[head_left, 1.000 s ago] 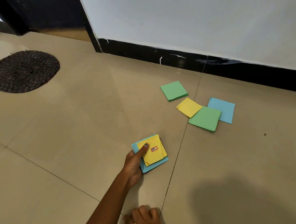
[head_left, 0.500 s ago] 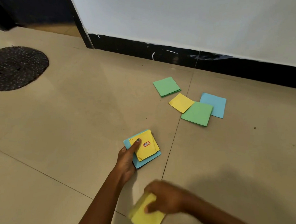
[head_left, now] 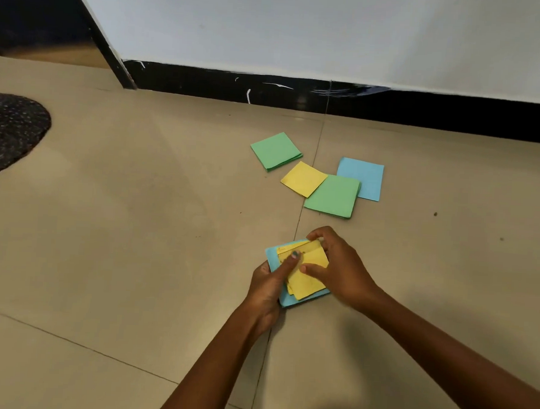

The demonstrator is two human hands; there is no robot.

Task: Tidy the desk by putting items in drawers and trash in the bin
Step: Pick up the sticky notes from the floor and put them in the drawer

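A small stack of note pads, yellow on blue [head_left: 307, 283], sits low on the tiled floor [head_left: 136, 228]. My left hand [head_left: 267, 285] grips its left side, thumb pressed on the yellow top. My right hand [head_left: 340, 270] holds a yellow pad on top of the stack, fingers curled over its far edge. Farther off lie a green pad [head_left: 276, 151], a yellow pad [head_left: 303, 178], a second green pad [head_left: 333, 196] and a blue pad [head_left: 362, 178], the last three overlapping.
A white wall with a black skirting [head_left: 330, 96] runs across the back. A dark round woven mat [head_left: 6, 132] lies at the far left. A dark doorway opening [head_left: 31, 13] is at the upper left.
My right hand has come up from the bottom of view with a yellow pad and set it on the stack held by my left hand. The view shifted slightly.
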